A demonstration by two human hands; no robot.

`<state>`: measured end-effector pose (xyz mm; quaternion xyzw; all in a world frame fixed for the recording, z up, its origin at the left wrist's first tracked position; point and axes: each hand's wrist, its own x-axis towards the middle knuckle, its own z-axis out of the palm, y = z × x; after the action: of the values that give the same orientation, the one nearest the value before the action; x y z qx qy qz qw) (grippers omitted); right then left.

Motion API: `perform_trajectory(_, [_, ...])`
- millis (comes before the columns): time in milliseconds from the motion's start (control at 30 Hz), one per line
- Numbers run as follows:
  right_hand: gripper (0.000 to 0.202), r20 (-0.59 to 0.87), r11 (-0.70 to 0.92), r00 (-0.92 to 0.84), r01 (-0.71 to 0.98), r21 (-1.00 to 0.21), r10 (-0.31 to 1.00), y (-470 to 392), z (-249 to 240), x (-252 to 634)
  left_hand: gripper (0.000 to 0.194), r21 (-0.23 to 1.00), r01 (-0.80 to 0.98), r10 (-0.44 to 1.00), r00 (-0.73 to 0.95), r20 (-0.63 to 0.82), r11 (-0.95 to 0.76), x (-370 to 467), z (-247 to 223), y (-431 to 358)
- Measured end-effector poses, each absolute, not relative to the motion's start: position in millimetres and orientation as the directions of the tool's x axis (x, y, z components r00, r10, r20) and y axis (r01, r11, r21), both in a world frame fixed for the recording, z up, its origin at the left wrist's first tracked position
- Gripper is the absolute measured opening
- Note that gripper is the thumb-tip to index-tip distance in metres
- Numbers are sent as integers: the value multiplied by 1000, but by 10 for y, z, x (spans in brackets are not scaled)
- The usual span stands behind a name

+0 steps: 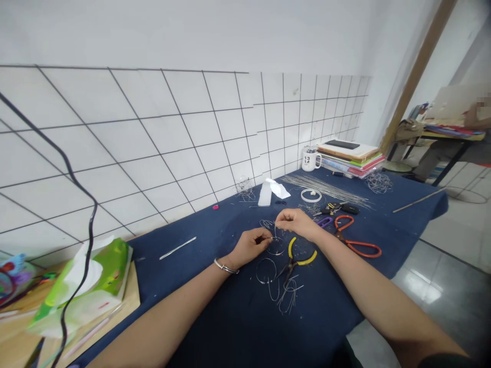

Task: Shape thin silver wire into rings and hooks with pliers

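In the head view my left hand [253, 244] pinches a thin silvery wire loop [276, 252] between thumb and fingertips. Just above and to its right, my right hand [294, 222] is closed with its fingertips on a strand of the same fine wire. Below the hands, pliers with yellow handles [294, 259] lie on the blue cloth [215, 306]. Beside them rest a second wire ring [266, 271] and a tangle of cut wire pieces [290, 296]. Scissors with orange-red handles [360, 247] lie right of my right forearm, partly behind it.
Dark-handled pliers [339, 208], a white ring-shaped roll [311, 195] and a bundle of straight wires [326, 188] lie farther back. A white mug [310, 159] stands beside stacked books [349, 156]. A green tissue pack [95, 281] and a black cable [92, 220] are left. Another person sits far right.
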<state>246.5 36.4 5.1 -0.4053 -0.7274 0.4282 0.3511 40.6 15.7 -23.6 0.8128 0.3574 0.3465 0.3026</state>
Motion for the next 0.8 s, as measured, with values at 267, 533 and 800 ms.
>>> perform_trajectory(267, [22,180,342,-448,312,-886,876,379,-1,2437,15,785,325,793,521,316,-527,405,-277,193])
perform_trajectory(533, [22,242,393,-413,333,-857,878,340,48,2405,16,870,253,805,546,233,-424,398,-299,201])
perform_trajectory(800, [20,268,419,-398,361,-833,877,318,76,2390,21,920,197,809,561,177,-339,404,-289,216])
